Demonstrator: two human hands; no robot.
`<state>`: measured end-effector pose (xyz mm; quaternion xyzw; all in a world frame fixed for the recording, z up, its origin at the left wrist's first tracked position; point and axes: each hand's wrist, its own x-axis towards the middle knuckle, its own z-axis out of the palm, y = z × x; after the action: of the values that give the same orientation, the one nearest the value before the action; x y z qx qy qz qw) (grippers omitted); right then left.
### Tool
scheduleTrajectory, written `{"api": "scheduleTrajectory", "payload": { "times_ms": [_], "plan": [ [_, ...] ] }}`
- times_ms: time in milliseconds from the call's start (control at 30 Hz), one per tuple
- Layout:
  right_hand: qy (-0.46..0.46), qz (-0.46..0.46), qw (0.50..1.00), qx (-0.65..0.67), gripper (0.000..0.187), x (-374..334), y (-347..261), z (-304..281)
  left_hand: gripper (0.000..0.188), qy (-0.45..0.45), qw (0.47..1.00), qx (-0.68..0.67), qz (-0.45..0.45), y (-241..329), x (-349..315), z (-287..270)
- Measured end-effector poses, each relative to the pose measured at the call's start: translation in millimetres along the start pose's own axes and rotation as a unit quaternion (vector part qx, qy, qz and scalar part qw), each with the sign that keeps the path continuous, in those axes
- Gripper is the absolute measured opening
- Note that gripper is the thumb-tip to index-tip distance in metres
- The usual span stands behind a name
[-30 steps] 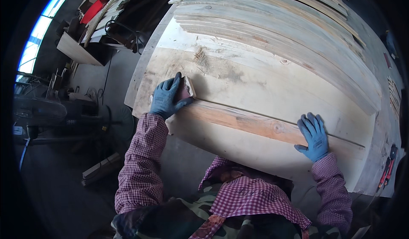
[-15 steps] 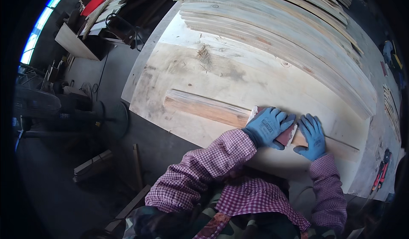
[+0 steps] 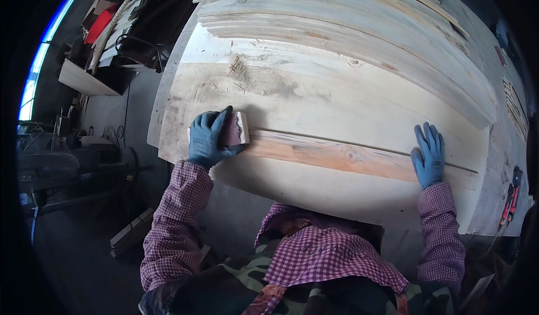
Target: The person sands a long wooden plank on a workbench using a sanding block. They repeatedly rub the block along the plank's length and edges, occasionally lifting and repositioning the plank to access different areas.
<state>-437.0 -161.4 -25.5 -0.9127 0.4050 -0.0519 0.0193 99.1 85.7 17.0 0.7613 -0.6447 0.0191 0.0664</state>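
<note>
A long narrow wooden board (image 3: 337,154) lies across the worktable, with a knot and a reddish-brown face. At its left end my left hand (image 3: 206,140), in a blue-grey work glove, grips a sanding block (image 3: 234,129) wrapped in dark red sandpaper with a torn pale edge. The block looks tipped up, and I cannot tell whether it touches the wood. Toward the board's right end, my right hand (image 3: 429,156), gloved alike, rests on it with fingers stretched out and holds nothing.
Stacked planks (image 3: 337,26) cover the far side of the worktable (image 3: 269,183). A small heap of shavings (image 3: 237,68) lies beyond the board. Red-handled pliers (image 3: 510,197) are at the right edge. A fan-like machine (image 3: 50,166) and wood offcuts (image 3: 132,232) stand on the floor at left.
My left hand has slid the sanding block from beside my right hand to the board's left end. The right hand remains near the right end, fingers now straighter. The view has shifted slightly.
</note>
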Motion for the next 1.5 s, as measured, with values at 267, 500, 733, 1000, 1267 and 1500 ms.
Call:
{"api": "scheduleTrajectory", "payload": {
  "times_ms": [267,500,733,1000,1267,1500],
  "plan": [
    [0.009,0.006,1.0,0.008,0.062,-1.0,5.0,3.3,0.091,-0.092,0.96,-0.113,0.238,275.6,61.4,40.6],
    [0.026,0.02,0.999,0.034,0.063,-5.9,14.7,6.3,0.103,0.009,0.991,-0.11,0.071,131.6,24.8,21.3],
    [0.028,0.018,0.999,0.032,0.062,-1.5,1.1,4.9,0.096,-0.005,0.994,0.028,-0.11,-20.3,-20.1,-6.8],
    [0.045,0.022,0.997,0.055,0.064,-3.2,4.0,3.6,0.103,-0.088,0.973,-0.112,0.184,238.3,53.8,31.2],
    [0.057,0.039,0.994,0.083,0.062,-8.8,12.4,5.6,0.099,0.042,0.999,-0.026,-0.014,37.6,-4.7,-0.1],
    [0.058,0.036,0.997,0.048,0.064,-4.8,1.3,5.5,0.101,0.046,0.999,-0.011,0.026,41.1,-0.4,11.8]
  ]
}}
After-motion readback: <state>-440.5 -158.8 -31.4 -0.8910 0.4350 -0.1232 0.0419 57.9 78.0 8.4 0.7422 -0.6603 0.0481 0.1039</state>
